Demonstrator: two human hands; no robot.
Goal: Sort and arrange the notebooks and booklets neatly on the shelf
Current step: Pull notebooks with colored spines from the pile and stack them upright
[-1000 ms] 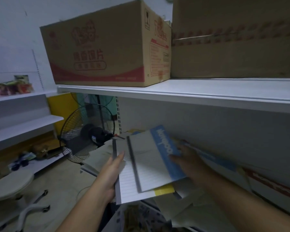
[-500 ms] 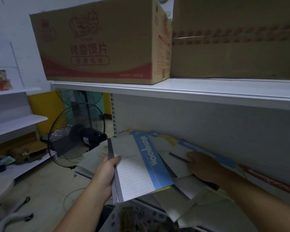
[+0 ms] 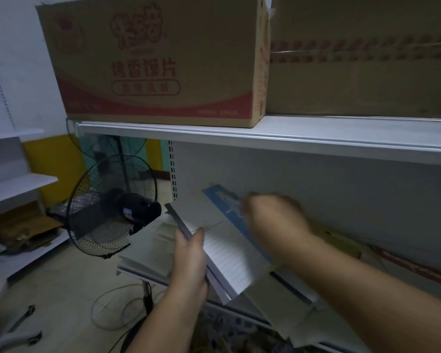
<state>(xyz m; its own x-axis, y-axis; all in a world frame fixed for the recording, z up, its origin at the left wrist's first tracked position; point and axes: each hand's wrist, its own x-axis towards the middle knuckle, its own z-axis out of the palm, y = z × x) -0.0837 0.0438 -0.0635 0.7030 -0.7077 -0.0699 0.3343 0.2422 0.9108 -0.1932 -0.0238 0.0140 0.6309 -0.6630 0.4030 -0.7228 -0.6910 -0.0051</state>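
The left hand grips the notebook stack by its left edge above the shelf's front left corner, the blurred right hand over its blue band, grip unclear, beside loose booklets.

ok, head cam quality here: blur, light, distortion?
Head view: dim overall; right hand motion-smeared over the notebook, its blue-band print unreadable; left hand gripping it fairly sharp; wide-angle skews the upper shelf edge.
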